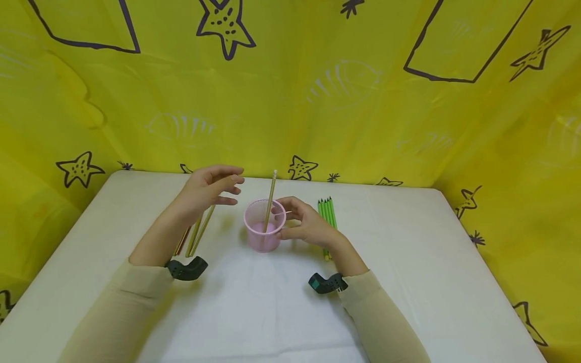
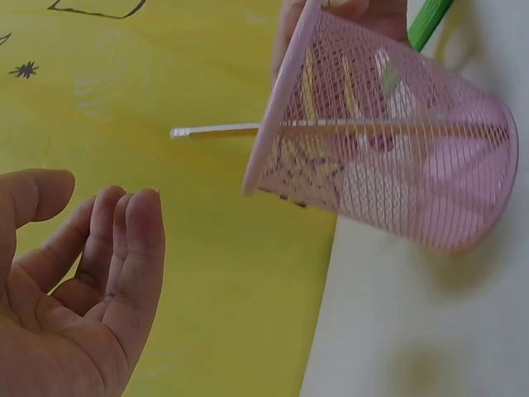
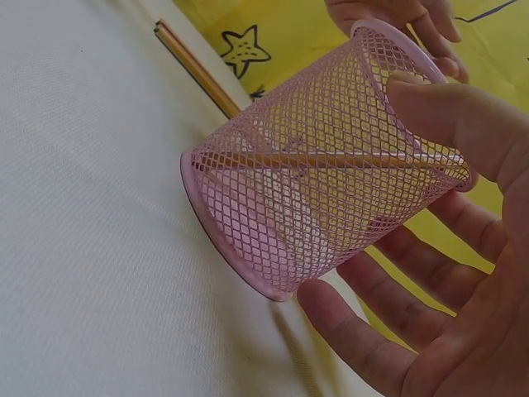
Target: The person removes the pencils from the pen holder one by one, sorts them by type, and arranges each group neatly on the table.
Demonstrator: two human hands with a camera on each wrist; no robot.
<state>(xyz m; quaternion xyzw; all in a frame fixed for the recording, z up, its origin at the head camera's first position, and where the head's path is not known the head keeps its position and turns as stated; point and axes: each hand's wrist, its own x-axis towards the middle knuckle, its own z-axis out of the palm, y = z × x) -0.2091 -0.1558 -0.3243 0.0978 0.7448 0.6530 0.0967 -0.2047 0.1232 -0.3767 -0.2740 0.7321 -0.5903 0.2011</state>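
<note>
A pink mesh pencil cup (image 1: pixel 258 242) stands at the middle of the table. One gold pencil (image 1: pixel 271 194) leans inside it, its white eraser end sticking up past the rim. My right hand (image 1: pixel 309 224) grips the cup from the right; in the right wrist view the thumb lies by the rim and the fingers (image 3: pixel 372 310) are spread along the side. To the left of the cup, my left hand (image 1: pixel 204 191) is raised with nothing in it, fingers loosely bent. Below that hand lie gold pencils (image 1: pixel 201 233) and a reddish one (image 1: pixel 182 241), partly hidden by the forearm.
Several green pencils (image 1: pixel 328 214) lie side by side right of the cup, partly behind my right hand. A white cloth covers the table (image 1: pixel 399 262). A yellow curtain (image 1: pixel 272 116) with starfish and fish drawings hangs along the back and sides.
</note>
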